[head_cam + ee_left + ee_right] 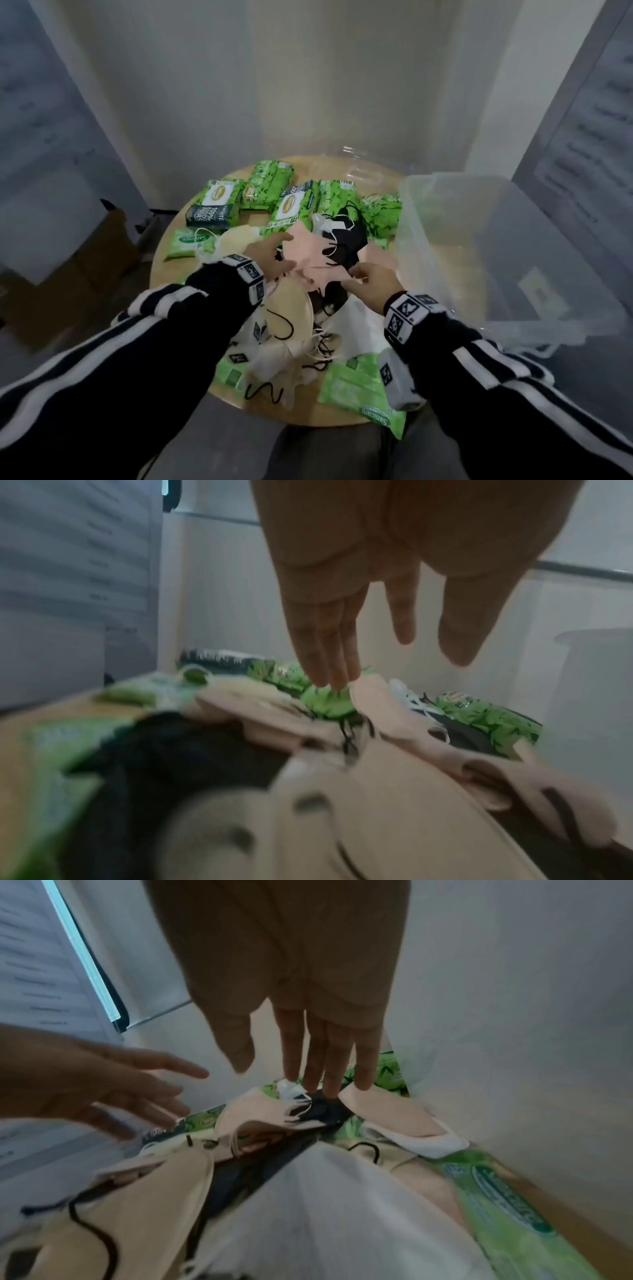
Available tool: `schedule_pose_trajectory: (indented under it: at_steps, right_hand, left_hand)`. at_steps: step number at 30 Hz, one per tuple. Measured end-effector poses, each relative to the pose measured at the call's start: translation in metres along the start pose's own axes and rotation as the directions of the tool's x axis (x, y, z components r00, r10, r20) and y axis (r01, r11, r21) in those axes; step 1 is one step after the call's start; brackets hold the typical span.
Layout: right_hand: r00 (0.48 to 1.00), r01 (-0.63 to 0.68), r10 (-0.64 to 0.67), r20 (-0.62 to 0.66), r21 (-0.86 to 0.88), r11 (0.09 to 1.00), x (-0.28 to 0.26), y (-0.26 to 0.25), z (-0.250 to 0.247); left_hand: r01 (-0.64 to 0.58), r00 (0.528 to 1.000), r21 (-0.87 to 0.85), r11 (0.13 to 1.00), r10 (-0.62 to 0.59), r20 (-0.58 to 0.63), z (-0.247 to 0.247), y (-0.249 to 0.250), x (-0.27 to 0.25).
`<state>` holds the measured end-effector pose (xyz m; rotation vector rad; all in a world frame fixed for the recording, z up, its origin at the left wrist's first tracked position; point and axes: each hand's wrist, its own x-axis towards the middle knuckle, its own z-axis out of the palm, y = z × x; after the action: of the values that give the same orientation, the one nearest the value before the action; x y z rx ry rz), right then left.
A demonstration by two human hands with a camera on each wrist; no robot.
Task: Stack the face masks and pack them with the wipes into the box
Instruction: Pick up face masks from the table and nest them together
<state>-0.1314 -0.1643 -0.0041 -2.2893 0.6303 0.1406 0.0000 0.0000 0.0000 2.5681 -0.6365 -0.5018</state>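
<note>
A loose pile of face masks lies on the round wooden table (168,270): a pink mask (310,255) on top, a black mask (351,240) behind it, beige masks (291,308) and a white mask (358,329) nearer me. Green wipes packs (219,202) lie in a row at the back. My left hand (286,251) hovers over the pink mask's left side, fingers straight (332,674). My right hand (356,274) hangs at that mask's right edge, its fingers (329,1085) extended and empty just above the black mask (322,1107). The clear plastic box (479,240) stands at the right.
More wipes packs lie at the table's near edge (356,387) and left (185,241). Crumpled clear plastic (363,171) sits at the back. Cardboard boxes (102,246) stand on the floor at the left. White walls close in behind.
</note>
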Motion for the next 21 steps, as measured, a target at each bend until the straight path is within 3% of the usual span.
schedule_pose_trajectory:
  at_steps: [3,7,12,16,21]
  right_hand:
    - [0.988,-0.071,0.082,-0.13,0.091,0.993,0.009,0.001,0.012]
    - [0.976,-0.21,0.215,-0.039,0.1,0.973,0.021,-0.011,0.033]
    - [0.941,-0.335,0.336,0.033,0.204,0.92,0.038,-0.015,0.05]
    - [0.926,-0.331,0.374,-0.048,0.375,0.866,0.045,-0.01,0.055]
    - [0.91,-0.261,0.392,-0.135,0.547,0.795,0.036,-0.011,0.044]
  left_hand:
    - [-0.003,0.999,-0.164,0.987,-0.005,-0.048,0.014,-0.002,0.011]
    - [0.001,0.997,-0.309,0.951,-0.026,-0.075,0.031,-0.005,0.028]
    - [0.193,0.98,-0.317,0.929,-0.199,0.013,0.035,-0.01,0.047]
    - [0.231,0.973,-0.265,0.936,-0.225,0.054,0.04,-0.011,0.052]
    - [0.147,0.98,-0.347,0.926,-0.183,-0.073,0.04,-0.007,0.057]
